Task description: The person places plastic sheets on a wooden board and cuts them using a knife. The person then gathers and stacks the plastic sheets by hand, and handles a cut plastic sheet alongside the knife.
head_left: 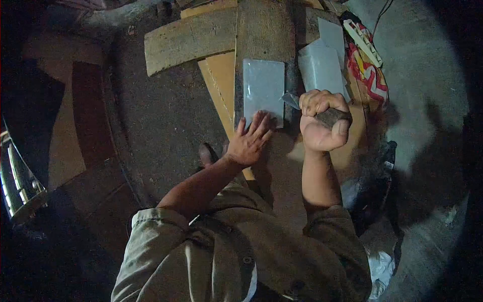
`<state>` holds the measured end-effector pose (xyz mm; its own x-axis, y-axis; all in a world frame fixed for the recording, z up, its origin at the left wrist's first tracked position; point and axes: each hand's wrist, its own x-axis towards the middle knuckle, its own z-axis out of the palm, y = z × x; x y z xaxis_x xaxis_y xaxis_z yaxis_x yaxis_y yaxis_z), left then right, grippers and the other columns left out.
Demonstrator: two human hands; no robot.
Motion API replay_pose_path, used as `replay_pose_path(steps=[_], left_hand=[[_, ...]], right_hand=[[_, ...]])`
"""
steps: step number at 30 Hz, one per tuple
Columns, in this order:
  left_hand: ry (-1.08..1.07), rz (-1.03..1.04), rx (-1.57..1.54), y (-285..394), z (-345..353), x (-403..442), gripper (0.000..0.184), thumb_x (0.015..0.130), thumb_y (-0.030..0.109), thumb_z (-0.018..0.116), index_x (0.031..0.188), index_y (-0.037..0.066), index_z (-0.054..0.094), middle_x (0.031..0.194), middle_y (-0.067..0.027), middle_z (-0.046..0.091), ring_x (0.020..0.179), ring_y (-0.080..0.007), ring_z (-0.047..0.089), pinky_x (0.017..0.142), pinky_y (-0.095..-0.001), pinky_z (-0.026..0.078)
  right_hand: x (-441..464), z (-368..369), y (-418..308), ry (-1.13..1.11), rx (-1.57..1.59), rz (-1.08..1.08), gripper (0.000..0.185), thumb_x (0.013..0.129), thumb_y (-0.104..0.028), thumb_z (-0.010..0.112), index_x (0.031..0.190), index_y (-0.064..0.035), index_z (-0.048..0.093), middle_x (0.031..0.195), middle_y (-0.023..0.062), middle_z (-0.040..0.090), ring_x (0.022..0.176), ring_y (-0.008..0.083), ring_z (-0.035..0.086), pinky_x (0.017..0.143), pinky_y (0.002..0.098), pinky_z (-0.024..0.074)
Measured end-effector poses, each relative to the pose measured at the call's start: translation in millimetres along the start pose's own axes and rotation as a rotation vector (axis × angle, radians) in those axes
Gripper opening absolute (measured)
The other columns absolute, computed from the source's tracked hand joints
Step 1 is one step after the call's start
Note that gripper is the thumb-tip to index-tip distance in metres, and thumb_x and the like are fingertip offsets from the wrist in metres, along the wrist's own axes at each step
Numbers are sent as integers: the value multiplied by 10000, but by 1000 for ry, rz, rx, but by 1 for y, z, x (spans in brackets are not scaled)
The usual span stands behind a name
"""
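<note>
My left hand (250, 141) lies with its fingers spread, the fingertips on the lower edge of a pale, translucent rectangular sheet (264, 88). That sheet rests flat on a wooden plank (265, 30). To the right, my right hand (325, 120) is raised, its fingers closed round the dark handle (333, 117) of a tool. A small, flat grey blade (290, 100) sticks out from the left side of this fist, near the sheet's right edge. Whether the blade touches the sheet I cannot tell.
More pale sheets (322, 68) lie right of the plank. Beyond them are a red and yellow cloth (371, 83) and a cream-coloured strip (363, 43). A curved board (191, 41) and cardboard (219, 83) lie to the left. A white bag (381, 274) is at lower right.
</note>
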<state>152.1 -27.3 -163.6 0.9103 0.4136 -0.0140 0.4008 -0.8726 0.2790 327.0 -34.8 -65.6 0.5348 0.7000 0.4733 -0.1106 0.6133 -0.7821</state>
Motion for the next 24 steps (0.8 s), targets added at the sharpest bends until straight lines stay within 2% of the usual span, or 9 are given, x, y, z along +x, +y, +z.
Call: replay_pose_path(steps=[1, 4, 7, 10, 11, 14, 18, 22, 24], left_hand=[[-99, -8, 51, 4, -4, -7, 535, 822, 232, 507, 1337, 116, 424, 1490, -144, 239, 1387, -333, 195, 1049, -509, 249], [-76, -70, 4, 12, -5, -15, 659, 815, 220, 491, 1424, 74, 287, 1519, -154, 163, 1402, -344, 155, 1069, -528, 228], [-10, -81, -133, 14, 3, -14, 728, 813, 201, 479, 1460, 55, 179, 1506, -178, 178, 1389, -361, 181, 1090, -528, 196], [-17, -82, -115, 14, 0, -14, 712, 829, 239, 483, 1450, 39, 198, 1502, -190, 178, 1384, -367, 194, 1093, -518, 197], [-31, -46, 43, 13, 4, -15, 696, 844, 288, 484, 1438, 31, 225, 1490, -201, 196, 1387, -365, 182, 1101, -521, 173], [-27, -79, -125, 14, 4, -16, 795, 807, 249, 532, 1462, 46, 130, 1514, -171, 141, 1410, -328, 116, 1127, -472, 138], [-115, -59, 16, 12, 3, -17, 790, 811, 260, 521, 1461, 46, 128, 1514, -173, 138, 1406, -333, 131, 1125, -477, 144], [15, -74, -99, 12, -3, -14, 766, 818, 264, 510, 1457, 43, 150, 1511, -173, 151, 1404, -336, 135, 1122, -475, 150], [-54, -84, -127, 13, -7, -14, 758, 826, 277, 506, 1456, 43, 156, 1510, -173, 156, 1403, -338, 138, 1120, -478, 150]], right_hand=[[-2, 1, 0, 27, 19, -11, 522, 824, -511, 541, 750, 1, 475, 625, 84, 475, 561, 175, 427, 558, 315, 369], [-3, 1, 1, -42, -11, -15, 534, 824, -527, 538, 760, -1, 473, 636, 88, 482, 575, 179, 433, 558, 322, 371], [-6, 6, -4, 6, 37, -23, 543, 827, -540, 533, 772, -3, 474, 647, 93, 487, 592, 186, 439, 566, 329, 375], [-13, 24, -8, 22, 182, -17, 548, 831, -547, 529, 783, -3, 475, 663, 96, 492, 601, 193, 441, 572, 333, 375], [-19, 26, -4, -29, 236, 41, 548, 838, -550, 519, 782, -8, 471, 675, 92, 484, 610, 195, 439, 585, 337, 373], [-22, 41, -6, -88, 287, 87, 556, 838, -561, 526, 787, -10, 467, 681, 81, 461, 629, 192, 439, 604, 332, 372], [-18, 56, -11, -119, 248, 14, 500, 833, -533, 469, 796, -35, 451, 632, 87, 442, 586, 204, 408, 570, 350, 341], [-19, 50, 9, -112, 128, 91, 474, 843, -501, 486, 806, -29, 457, 645, 91, 449, 597, 200, 410, 587, 356, 335], [-16, 48, 5, -90, 182, 109, 486, 845, -509, 482, 804, -26, 457, 650, 93, 451, 594, 198, 407, 587, 356, 334]])
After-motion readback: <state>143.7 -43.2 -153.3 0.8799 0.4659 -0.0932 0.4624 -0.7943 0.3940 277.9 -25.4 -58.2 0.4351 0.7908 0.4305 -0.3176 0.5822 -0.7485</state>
